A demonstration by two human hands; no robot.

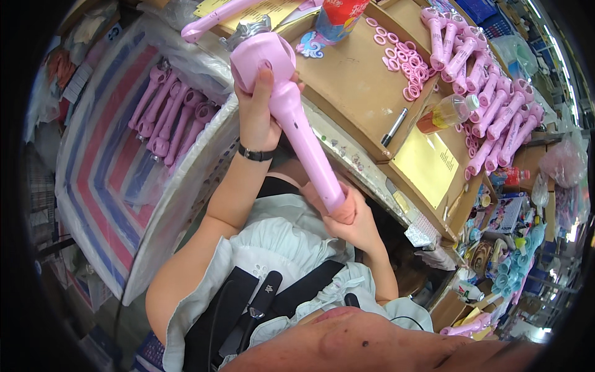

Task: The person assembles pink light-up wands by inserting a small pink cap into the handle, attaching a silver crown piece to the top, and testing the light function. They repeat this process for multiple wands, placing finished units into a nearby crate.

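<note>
A pink plastic toy wand (304, 139) slants across the middle of the view, its round hollow head up and its handle end low. A silver crown-shaped piece (249, 30) tops the head. My left hand (257, 108) is closed round the neck just under the head, its thumb lying against the head. Around the lower handle end my right hand (359, 226) is closed, with a salmon-pink cloth (344, 208) between its fingers and the handle.
Several similar wands (167, 118) lie in a striped lined bin at left. More pink handles (496, 102) pile up at the far right. On the cardboard-covered bench (347, 102) are pink rings (409, 62), a marker (395, 127), a bottle (446, 115) and a yellow sheet (427, 161).
</note>
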